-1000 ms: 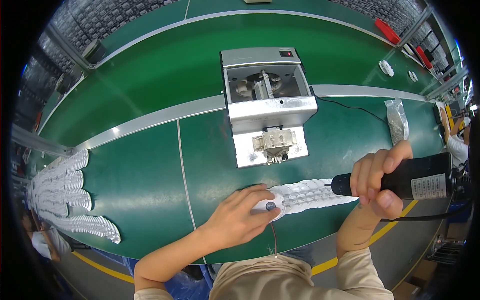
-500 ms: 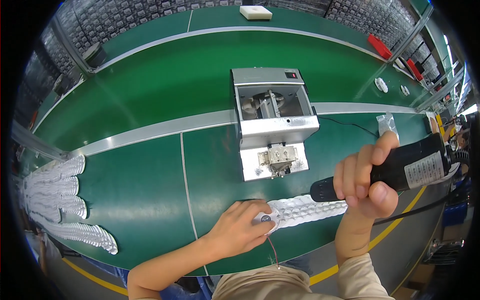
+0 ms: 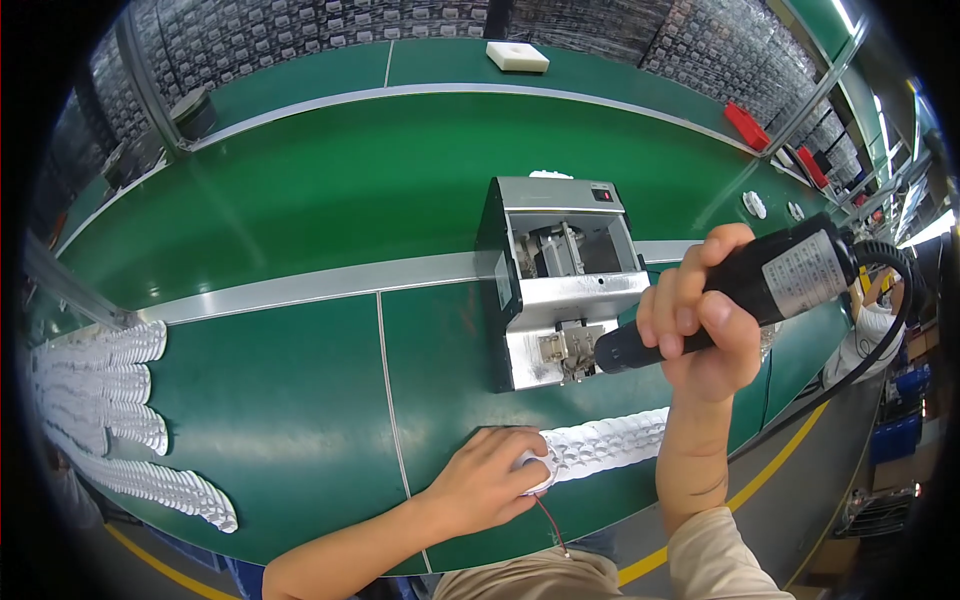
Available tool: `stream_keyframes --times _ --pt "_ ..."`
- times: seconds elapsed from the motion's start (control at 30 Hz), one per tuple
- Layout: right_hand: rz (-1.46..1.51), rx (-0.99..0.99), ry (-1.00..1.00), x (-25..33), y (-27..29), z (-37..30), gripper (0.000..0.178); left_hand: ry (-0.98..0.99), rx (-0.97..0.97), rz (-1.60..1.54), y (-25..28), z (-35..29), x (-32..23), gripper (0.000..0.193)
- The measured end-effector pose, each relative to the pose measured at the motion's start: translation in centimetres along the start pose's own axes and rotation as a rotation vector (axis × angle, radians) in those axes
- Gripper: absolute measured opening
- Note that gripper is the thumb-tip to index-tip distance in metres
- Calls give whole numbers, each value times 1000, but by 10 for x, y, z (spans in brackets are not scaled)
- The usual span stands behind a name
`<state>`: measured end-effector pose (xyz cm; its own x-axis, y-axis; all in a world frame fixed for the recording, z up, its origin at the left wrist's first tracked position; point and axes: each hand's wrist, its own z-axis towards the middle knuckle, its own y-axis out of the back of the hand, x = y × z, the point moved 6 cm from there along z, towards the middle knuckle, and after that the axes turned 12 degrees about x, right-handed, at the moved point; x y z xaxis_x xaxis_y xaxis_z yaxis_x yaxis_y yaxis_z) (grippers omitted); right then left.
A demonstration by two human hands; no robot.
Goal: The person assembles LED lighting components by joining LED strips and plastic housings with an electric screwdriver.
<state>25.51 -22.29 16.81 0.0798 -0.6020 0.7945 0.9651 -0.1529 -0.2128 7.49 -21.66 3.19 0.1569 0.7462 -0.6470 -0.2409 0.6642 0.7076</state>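
Observation:
A black corded electric screwdriver is in my right hand, fingers wrapped round its body. Its nose points left and reaches the metal outlet block at the front of the silver screw feeder; whether they touch I cannot tell, and no bit shows. My left hand grips a small white round part on the green bench, partly covered by my fingers. A thin dark red wire trails from under it toward me. Right of it, a row of overlapping white parts touches or nearly touches it.
Several stacked rows of white parts lie at the bench's left end. A metal rail crosses behind the feeder. Farther back are a white block and a red bin. The screwdriver's cable loops at the right.
My right hand has brought the screwdriver left and away from me, its nose now at the feeder's outlet. My left hand stays on the white part. The whole view has shifted somewhat.

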Motion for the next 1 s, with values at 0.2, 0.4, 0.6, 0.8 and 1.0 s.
stream_keyframes --times 0.2,0.4,0.6,0.8,1.0 --pt "-22 -3 -71 -11 -5 -1 31 17 55 -28 -4 5 4 30" --pt "-33 27 -188 -19 -10 9 26 18 63 -47 -3 3 1 28" --pt "31 63 -154 -14 -16 -7 29 27 51 -103 -1 -3 4 29" --pt "186 56 -188 -3 -32 -41 35 7 43 -106 3 -1 3 32" --pt "209 78 -297 -6 -40 -58 32 -8 15 -102 6 -2 2 32"
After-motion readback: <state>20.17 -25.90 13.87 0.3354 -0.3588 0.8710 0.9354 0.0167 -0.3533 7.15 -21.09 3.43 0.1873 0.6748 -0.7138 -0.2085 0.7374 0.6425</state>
